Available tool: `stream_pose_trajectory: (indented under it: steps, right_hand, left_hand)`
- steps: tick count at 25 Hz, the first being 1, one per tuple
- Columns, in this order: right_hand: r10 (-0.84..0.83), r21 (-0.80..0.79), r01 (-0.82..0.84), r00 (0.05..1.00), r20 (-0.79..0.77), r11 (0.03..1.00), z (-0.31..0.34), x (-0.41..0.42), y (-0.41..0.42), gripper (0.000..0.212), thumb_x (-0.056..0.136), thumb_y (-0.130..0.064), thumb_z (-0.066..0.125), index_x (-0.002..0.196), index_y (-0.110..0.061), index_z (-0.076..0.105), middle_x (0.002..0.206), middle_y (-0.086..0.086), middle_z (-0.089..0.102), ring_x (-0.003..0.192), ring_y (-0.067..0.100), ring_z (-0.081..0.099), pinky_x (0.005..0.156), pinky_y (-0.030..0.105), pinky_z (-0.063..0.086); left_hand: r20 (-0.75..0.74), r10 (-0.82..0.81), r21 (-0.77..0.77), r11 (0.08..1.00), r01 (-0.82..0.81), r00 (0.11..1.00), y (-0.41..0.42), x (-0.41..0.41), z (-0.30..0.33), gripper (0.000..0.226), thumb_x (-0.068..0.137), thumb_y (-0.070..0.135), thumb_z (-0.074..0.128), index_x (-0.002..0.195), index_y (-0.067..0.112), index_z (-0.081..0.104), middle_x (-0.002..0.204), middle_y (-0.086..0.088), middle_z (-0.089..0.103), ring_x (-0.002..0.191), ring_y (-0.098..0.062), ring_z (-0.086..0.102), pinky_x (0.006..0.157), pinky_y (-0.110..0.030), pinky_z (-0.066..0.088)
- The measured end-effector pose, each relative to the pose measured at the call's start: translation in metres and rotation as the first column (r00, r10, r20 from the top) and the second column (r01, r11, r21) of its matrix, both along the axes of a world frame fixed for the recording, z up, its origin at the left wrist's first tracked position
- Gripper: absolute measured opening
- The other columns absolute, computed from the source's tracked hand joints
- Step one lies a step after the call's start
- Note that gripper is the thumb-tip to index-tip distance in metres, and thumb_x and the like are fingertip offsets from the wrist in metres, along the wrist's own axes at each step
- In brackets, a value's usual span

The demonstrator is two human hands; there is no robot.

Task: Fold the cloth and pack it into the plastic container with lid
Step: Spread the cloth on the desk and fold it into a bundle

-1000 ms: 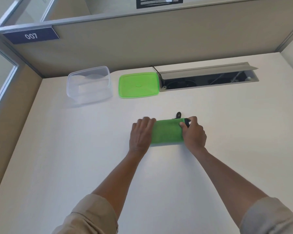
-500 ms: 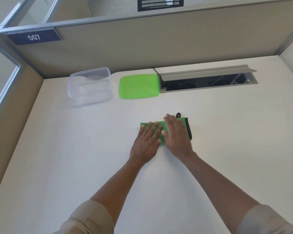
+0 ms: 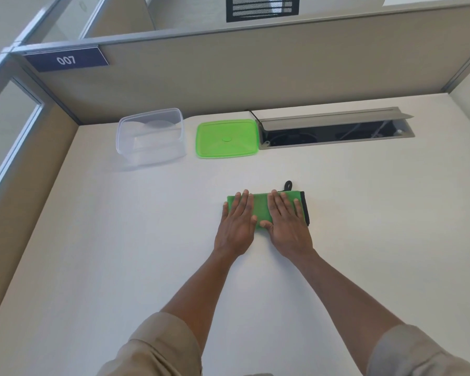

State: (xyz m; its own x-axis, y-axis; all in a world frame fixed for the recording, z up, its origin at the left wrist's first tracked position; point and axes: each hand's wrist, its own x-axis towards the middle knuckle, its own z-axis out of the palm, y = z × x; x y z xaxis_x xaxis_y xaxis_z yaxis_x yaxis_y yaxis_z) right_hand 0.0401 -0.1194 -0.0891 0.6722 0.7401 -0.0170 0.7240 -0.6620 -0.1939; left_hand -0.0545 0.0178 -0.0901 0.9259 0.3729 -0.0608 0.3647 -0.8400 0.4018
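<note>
A green cloth (image 3: 260, 210) with a black edge and a small black loop lies folded into a narrow strip on the white desk (image 3: 120, 253). My left hand (image 3: 237, 223) lies flat on its left half, fingers spread. My right hand (image 3: 286, 222) presses flat on its right half, beside the black edge. Neither hand grips anything. Far left at the back stands the clear plastic container (image 3: 150, 137), upright with nothing in it. Its green lid (image 3: 226, 138) rests flat on the desk just to the right of it.
An open cable tray (image 3: 334, 130) with a raised metal flap is sunk into the desk behind the cloth, right of the lid. Beige partition walls (image 3: 255, 69) enclose the desk at the back and left, with a "007" sign.
My right hand let go of the cloth's right end and swept left over it, then back right. Both hands now lie flat side by side on the cloth.
</note>
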Motion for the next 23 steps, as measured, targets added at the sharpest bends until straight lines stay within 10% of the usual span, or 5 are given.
stream_pose_trajectory:
  steps: [12, 18, 23]
  right_hand:
    - [-0.305, -0.008, 0.307, 0.939, -0.156, 0.952, 0.0, 0.019, -0.026, 0.06, 0.104, -0.036, 0.028, 0.154, -0.008, 0.015, 0.163, 0.013, 0.018, 0.147, 0.034, 0.021, 0.116, 0.053, 0.023]
    - [-0.469, -0.009, 0.486, 0.837, -0.282, 0.874, 0.016, 0.025, -0.008, 0.059, 0.097, -0.029, 0.051, 0.145, -0.005, 0.028, 0.135, 0.018, 0.045, 0.117, 0.04, 0.044, 0.086, 0.049, 0.044]
    - [-0.539, -0.008, 0.646, 0.63, -0.56, 0.763, 0.022, 0.04, -0.007, 0.055, 0.088, -0.027, 0.066, 0.132, -0.007, 0.042, 0.128, 0.019, 0.05, 0.118, 0.042, 0.049, 0.093, 0.047, 0.046]
  left_hand:
    - [-0.02, 0.278, -0.013, 0.96, -0.278, 0.96, -0.008, 0.003, -0.004, 0.057, 0.105, 0.033, 0.025, 0.159, 0.022, 0.011, 0.167, 0.0, -0.003, 0.154, -0.024, -0.002, 0.124, -0.049, 0.002]
    - [-0.172, 0.651, -0.176, 0.718, -0.674, 0.739, -0.024, 0.022, 0.019, 0.067, 0.098, 0.041, 0.049, 0.152, 0.012, 0.022, 0.146, -0.013, 0.039, 0.128, -0.034, 0.038, 0.103, -0.046, 0.032]
    - [-0.414, 0.692, -0.308, 0.505, -0.806, 0.592, -0.002, 0.031, 0.031, 0.06, 0.087, 0.045, 0.065, 0.13, 0.009, 0.044, 0.133, -0.013, 0.052, 0.125, -0.033, 0.046, 0.101, -0.043, 0.035]
